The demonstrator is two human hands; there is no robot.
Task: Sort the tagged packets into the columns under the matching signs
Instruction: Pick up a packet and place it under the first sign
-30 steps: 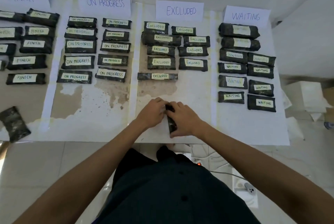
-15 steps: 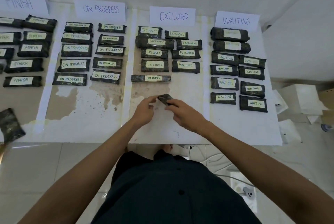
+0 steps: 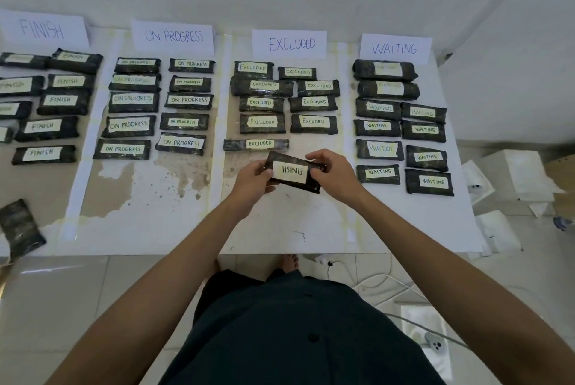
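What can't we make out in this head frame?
Head view only:
Far-left FINISH packets: cut off by the left edge.
Top two WAITING tags: writing too faint to read.
Loose packet, lower left: no tag faces the camera.
Held packet: both ends covered by the left hand and right hand.

FINISH packet [image 3: 291, 172] between both hands

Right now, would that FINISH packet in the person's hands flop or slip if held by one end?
Probably fairly stiff: the packet spans flat between the left hand and right hand without sagging. Its wrap looks glossy, so perhaps slippery. Flat-sided, so unlikely to roll.
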